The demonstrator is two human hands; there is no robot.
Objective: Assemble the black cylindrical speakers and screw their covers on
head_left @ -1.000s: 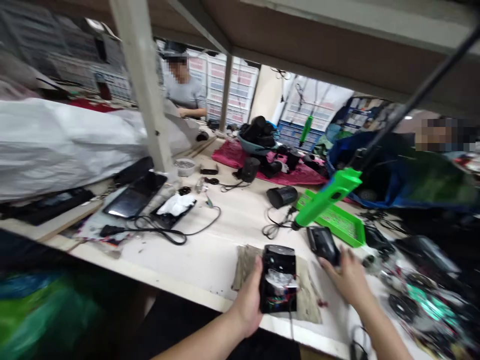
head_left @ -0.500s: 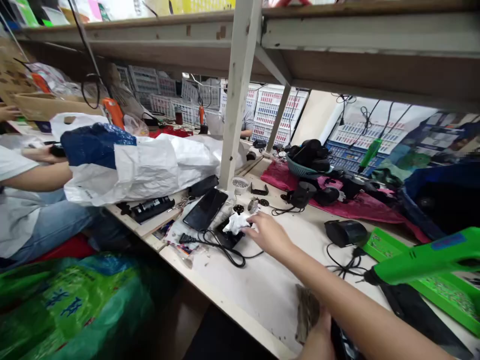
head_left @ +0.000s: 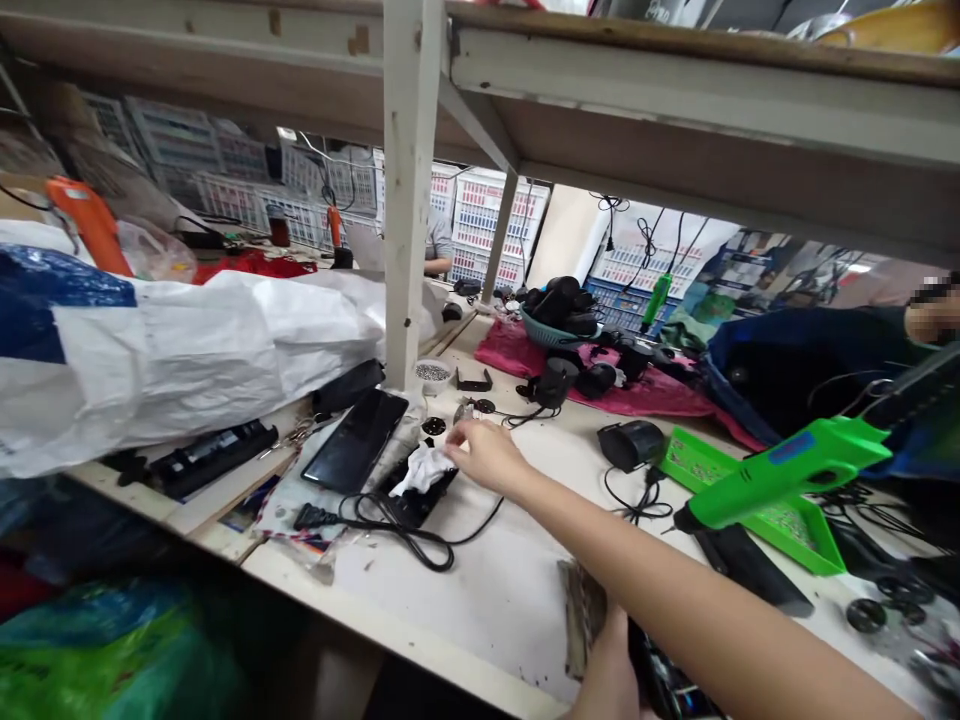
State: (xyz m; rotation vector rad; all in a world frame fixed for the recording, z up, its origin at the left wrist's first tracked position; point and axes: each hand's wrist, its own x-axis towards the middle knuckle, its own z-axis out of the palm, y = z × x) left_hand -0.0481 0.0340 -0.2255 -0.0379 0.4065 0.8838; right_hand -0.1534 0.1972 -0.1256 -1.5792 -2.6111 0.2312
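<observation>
My right hand (head_left: 486,455) reaches across the bench with its fingertips pinched at the edge of a crumpled white cloth (head_left: 424,470). The cloth lies over a black tray-like part (head_left: 412,508). Left of it is a black smartphone (head_left: 355,440), and a black power cord (head_left: 409,535) with a plug curls in front. At the bottom edge my left hand (head_left: 609,668) is closed around a black housing (head_left: 664,672), partly cut off by the frame and hidden by my right forearm. Beside that hand stands a worn brown block (head_left: 581,615).
A green electric screwdriver (head_left: 787,470) hangs at right over a green tray (head_left: 795,525) of screws. A white post (head_left: 409,200) holds up the shelf. Behind are a basket (head_left: 559,330) of black parts and a pink cloth (head_left: 660,395). White sacks (head_left: 225,350) lie left.
The view has swung right, so the bench things sit further left. My right hand stays at the white cloth, its fingers closer together. My left hand still holds the black housing.
</observation>
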